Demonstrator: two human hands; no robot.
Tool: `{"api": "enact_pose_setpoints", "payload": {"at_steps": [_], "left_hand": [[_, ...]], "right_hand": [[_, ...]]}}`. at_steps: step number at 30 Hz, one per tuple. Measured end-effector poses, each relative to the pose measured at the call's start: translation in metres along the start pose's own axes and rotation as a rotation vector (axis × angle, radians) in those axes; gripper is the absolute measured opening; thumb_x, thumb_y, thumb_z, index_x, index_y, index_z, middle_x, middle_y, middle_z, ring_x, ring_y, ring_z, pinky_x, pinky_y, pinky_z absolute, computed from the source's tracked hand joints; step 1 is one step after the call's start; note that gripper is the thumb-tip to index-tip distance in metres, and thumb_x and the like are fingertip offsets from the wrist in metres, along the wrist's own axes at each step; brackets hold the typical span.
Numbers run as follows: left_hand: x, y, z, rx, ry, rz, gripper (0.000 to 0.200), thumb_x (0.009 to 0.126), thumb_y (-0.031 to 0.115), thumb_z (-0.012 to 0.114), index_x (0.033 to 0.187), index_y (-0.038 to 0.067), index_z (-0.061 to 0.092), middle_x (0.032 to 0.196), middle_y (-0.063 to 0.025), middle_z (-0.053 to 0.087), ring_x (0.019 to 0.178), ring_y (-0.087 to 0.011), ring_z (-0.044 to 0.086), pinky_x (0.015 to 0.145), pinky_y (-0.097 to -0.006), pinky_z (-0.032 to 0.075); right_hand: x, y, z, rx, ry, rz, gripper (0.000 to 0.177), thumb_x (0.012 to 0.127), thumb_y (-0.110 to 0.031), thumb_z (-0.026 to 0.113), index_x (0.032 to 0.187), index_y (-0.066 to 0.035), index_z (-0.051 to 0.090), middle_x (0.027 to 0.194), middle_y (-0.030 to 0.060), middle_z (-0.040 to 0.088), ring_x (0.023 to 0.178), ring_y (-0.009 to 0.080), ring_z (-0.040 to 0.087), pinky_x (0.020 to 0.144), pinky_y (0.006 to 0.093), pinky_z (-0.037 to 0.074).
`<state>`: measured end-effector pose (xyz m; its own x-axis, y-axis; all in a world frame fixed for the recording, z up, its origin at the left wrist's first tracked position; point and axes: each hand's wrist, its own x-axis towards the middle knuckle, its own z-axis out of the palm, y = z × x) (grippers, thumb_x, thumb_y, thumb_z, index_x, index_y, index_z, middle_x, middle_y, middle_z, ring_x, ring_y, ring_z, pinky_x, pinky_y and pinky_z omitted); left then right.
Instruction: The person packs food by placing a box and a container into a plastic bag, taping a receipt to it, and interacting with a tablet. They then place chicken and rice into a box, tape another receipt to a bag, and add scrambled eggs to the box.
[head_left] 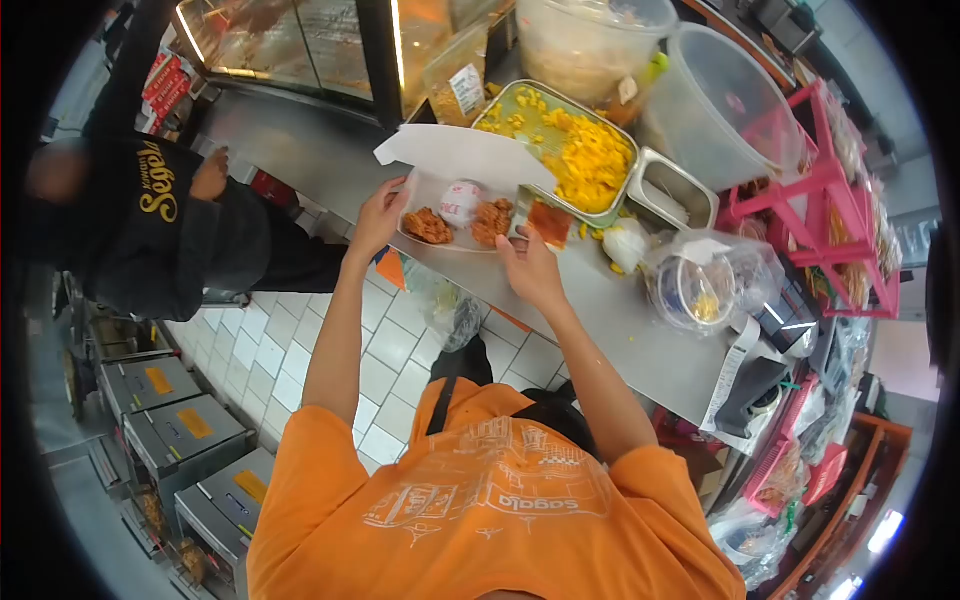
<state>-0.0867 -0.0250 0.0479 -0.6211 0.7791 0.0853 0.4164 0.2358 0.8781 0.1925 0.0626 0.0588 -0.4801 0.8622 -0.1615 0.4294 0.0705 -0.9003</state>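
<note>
An unfolded white paper food box [470, 238] lies on the counter in front of me, its lid [455, 150] raised at the back. Inside are a piece of fried chicken [428, 226] on the left, another piece of fried chicken [491, 222] on the right and a paper-wrapped bundle [460, 203] with red print between them. My left hand [379, 215] is closed on the box's left edge. At its front right corner my right hand [531, 266] grips the box, thumb near the chicken. Beside those fingers is a clear sachet of red-orange sauce [550, 222].
Behind the box sits a metal tray [630, 180] of yellow food, with large plastic tubs [720, 110] beyond. To the right are a small metal pan [690, 205], a bagged container [700, 285] and a pink rack [820, 220]. A co-worker in black [200, 230] stands at left.
</note>
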Motion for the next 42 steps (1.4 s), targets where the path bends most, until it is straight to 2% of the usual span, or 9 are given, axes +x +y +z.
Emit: {"api": "enact_pose_setpoints", "payload": {"at_steps": [9,12,14,16,21,23,28,35,42], "left_hand": [[-0.066,0.007,0.028,-0.063,-0.359,-0.150,0.036,0.096,0.012,0.054,0.132,0.005,0.051,0.098,-0.0174,0.068,0.076,-0.0264,0.067,0.068,-0.0401,0.052],[-0.070,0.034,0.036,-0.007,-0.241,0.006,0.041,0.096,0.014,0.054,0.136,0.008,0.048,0.106,-0.0209,0.066,0.094,-0.0332,0.066,0.080,-0.0408,0.052],[-0.069,0.025,0.040,-0.053,-0.279,-0.037,0.042,0.097,0.016,0.054,0.138,0.010,0.048,0.110,-0.0195,0.065,0.097,-0.0314,0.066,0.082,-0.0396,0.053],[-0.066,0.022,0.038,-0.072,-0.295,-0.071,0.043,0.099,0.019,0.055,0.140,0.013,0.047,0.115,-0.0181,0.063,0.101,-0.0296,0.065,0.083,-0.0384,0.053],[-0.067,0.021,0.005,-0.486,-0.663,-0.435,0.041,0.102,0.027,0.053,0.141,0.015,0.048,0.114,-0.0094,0.065,0.096,-0.0170,0.064,0.077,-0.0316,0.054],[-0.036,-0.005,-0.018,-0.455,-0.775,-0.511,0.037,0.104,0.028,0.049,0.136,0.011,0.053,0.113,-0.0061,0.066,0.097,-0.0118,0.063,0.070,-0.0274,0.054],[0.061,0.011,0.014,-0.368,-0.405,-0.340,0.032,0.103,0.029,0.050,0.112,0.002,0.067,0.092,-0.0065,0.073,0.078,-0.0129,0.070,0.048,-0.0272,0.048],[0.113,0.026,0.105,-0.277,-0.496,-0.406,0.033,0.101,0.024,0.053,0.099,-0.005,0.069,0.085,-0.0142,0.074,0.067,-0.0184,0.073,0.053,-0.0278,0.054],[0.068,0.019,0.013,-0.088,-0.488,-0.332,0.054,0.102,0.033,0.049,0.060,0.001,0.063,0.051,-0.0075,0.061,0.049,-0.0170,0.062,0.051,-0.0324,0.048]], "right_hand": [[-0.052,0.020,-0.032,-0.294,0.156,0.131,0.031,0.089,-0.019,0.056,0.110,0.004,0.063,0.094,0.0281,0.068,0.092,0.0456,0.065,0.081,0.0492,0.050],[-0.052,-0.002,-0.075,-0.322,-0.120,0.227,0.030,0.096,-0.025,0.053,0.108,0.000,0.067,0.093,0.0214,0.070,0.090,0.0392,0.066,0.082,0.0427,0.050],[-0.022,-0.036,-0.105,-0.398,0.241,0.142,0.024,0.097,-0.019,0.058,0.106,0.001,0.068,0.082,0.0105,0.072,0.068,0.0147,0.065,0.066,0.0309,0.052],[0.035,-0.076,-0.120,-0.415,0.433,-0.099,0.024,0.098,-0.021,0.058,0.104,-0.001,0.069,0.081,0.0105,0.072,0.067,0.0146,0.065,0.064,0.0300,0.051],[0.175,-0.105,-0.053,-0.772,-0.217,-0.047,0.041,0.087,-0.037,0.069,0.100,0.002,0.069,0.085,0.0168,0.073,0.074,0.0259,0.071,0.070,0.0365,0.056],[0.203,-0.087,-0.028,-0.857,-0.412,0.021,0.041,0.085,-0.037,0.069,0.097,0.002,0.070,0.085,0.0195,0.072,0.076,0.0303,0.072,0.071,0.0393,0.057],[0.190,-0.082,-0.001,-1.058,-0.023,-0.309,0.018,0.083,-0.016,0.061,0.077,-0.001,0.070,0.079,0.0262,0.068,0.079,0.0420,0.069,0.072,0.0460,0.057],[0.230,-0.047,-0.054,-1.183,-0.330,-0.530,0.021,0.085,-0.021,0.066,0.076,-0.002,0.069,0.077,0.0169,0.070,0.066,0.0300,0.066,0.060,0.0404,0.052],[0.181,-0.076,-0.098,-0.271,-0.137,0.192,0.025,0.098,-0.029,0.059,0.094,-0.007,0.069,0.083,0.0006,0.065,0.066,0.0062,0.048,0.055,0.0244,0.039]]}}
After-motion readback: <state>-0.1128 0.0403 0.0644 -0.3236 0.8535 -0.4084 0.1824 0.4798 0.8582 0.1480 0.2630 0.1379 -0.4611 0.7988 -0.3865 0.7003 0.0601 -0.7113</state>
